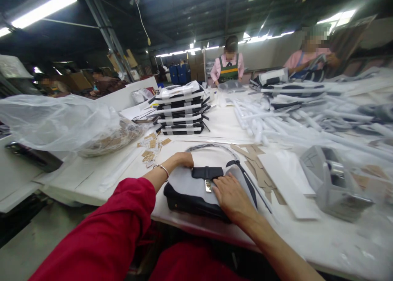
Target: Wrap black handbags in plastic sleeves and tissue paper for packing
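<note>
A black handbag (196, 206) lies on the table in front of me, with a pale grey-white sheet (184, 182) over its front. A black strap tab (207, 172) with a gold-coloured clasp (208, 186) shows in the middle. Behind it arches the handle (211, 145), which looks wrapped in clear film. My left hand (184, 160) is closed at the bag's far left edge, its fingers curled down and whatever is in them hidden. Flat on the right side of the front rests my right hand (231, 195), fingers spread, beside the clasp.
Wrapped black bags (181, 109) are stacked behind. Small brown tags (149, 155) lie left, near a clear plastic bag (61, 121). Right are brown paper strips (258, 166), white card (285, 183), a grey tape dispenser (333, 178) and white foam tubes (276, 117). Two co-workers (229, 66) stand across the table.
</note>
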`<state>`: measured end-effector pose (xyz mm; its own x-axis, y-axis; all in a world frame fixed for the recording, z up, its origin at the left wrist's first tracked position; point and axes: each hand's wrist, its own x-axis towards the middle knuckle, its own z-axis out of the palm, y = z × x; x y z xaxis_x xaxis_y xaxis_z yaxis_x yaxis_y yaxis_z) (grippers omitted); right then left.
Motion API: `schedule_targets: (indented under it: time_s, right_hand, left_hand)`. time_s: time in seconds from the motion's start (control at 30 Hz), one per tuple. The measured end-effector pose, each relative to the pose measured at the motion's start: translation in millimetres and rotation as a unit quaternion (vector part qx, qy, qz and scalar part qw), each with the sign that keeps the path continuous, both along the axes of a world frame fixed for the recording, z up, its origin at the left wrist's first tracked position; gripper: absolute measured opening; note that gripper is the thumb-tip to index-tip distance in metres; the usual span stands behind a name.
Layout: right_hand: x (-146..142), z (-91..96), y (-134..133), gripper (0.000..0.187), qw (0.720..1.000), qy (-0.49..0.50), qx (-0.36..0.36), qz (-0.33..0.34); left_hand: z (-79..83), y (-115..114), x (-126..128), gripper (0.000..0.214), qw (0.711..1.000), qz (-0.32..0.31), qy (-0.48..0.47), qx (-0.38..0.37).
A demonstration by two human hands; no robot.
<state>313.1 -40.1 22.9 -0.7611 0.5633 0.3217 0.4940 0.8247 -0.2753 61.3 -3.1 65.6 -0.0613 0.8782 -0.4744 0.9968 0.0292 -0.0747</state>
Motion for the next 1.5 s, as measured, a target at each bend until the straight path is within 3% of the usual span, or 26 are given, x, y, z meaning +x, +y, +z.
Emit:
schedule_targets:
  time_s: [0.1,0.2,0.4,0.5,0.67,0.8,1.03,1.3,1.5]
  right_hand:
    - [0.3,-0.3,1.2,0.022,1.000,0.003,-0.006,0.003]
    - [1.3,0.1,0.7,0.022,1.000,0.007,-0.013,0.003]
    - [2.8,1.8,-1.1,0.022,1.000,0.016,-0.014,-0.005]
    - [3.1,-0.7,-0.9,0.023,1.000,0.024,-0.012,-0.002]
    - [2.5,-6.2,0.7,0.024,1.000,0.029,0.005,-0.009]
    - [1.4,-3.3,1.5,0.024,1.000,0.015,0.013,-0.024]
    - [0.5,12.6,6.3,0.026,0.998,-0.048,0.028,-0.031]
    - [-14.3,57.6,47.3,0.029,0.973,-0.224,-0.053,0.029]
    - [-27.9,54.2,70.0,0.029,0.968,-0.241,-0.061,-0.003]
  left_hand:
    - [-4.8,0.2,1.0,0.032,0.998,0.040,0.035,-0.020]
    - [0.8,-6.3,4.3,0.033,0.997,0.049,0.052,-0.001]
    - [40.0,-27.7,11.3,0.025,0.994,-0.027,0.029,0.100]
    - [46.1,-47.3,17.4,0.028,0.994,-0.053,0.013,0.095]
    - [28.1,-75.6,22.7,0.059,0.993,-0.076,-0.005,0.092]
    - [13.6,-77.4,18.6,0.066,0.990,-0.074,-0.010,0.124]
    - [-4.9,-67.1,9.0,0.057,0.980,-0.057,-0.026,0.187]
    - [-19.5,-75.9,-2.1,0.046,0.963,-0.067,-0.088,0.244]
    - [-21.8,-80.5,-0.1,0.047,0.950,-0.063,-0.138,0.274]
